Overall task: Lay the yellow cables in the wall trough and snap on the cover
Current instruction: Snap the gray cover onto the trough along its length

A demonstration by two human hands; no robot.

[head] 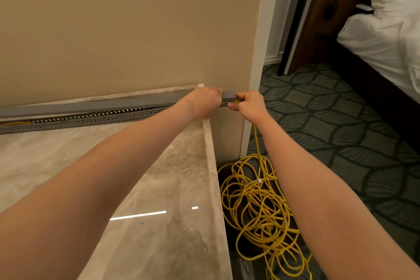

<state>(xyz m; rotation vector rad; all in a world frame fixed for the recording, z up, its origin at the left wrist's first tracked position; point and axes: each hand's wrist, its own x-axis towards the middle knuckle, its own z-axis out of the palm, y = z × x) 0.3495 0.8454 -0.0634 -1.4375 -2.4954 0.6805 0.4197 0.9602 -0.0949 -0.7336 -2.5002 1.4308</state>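
Yellow cables [256, 207] heaped loosely on the carpet [329, 120] beside the marble table [159, 188], one strand rising to the right hand [247, 103], grip pinched narrow on it at the end of the slotted wall trough [75, 118]. Left hand [204, 102] just beside, grip curled over the gray cover [91, 105] lying along the trough's top.

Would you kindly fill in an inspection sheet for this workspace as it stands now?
Surface: glossy marble counter against the wall.
Job's things: perforated grey trough along the wall; grey cover above it, not snapped shut.
Clutter: nothing seen.
Grippers: left hand grips the cover's end; right hand pinches a strand of the yellow cables.
Cables: mostly heaped loose beside the counter; one strand rises to the right hand.
Surroundings: patterned carpet, bed at right.
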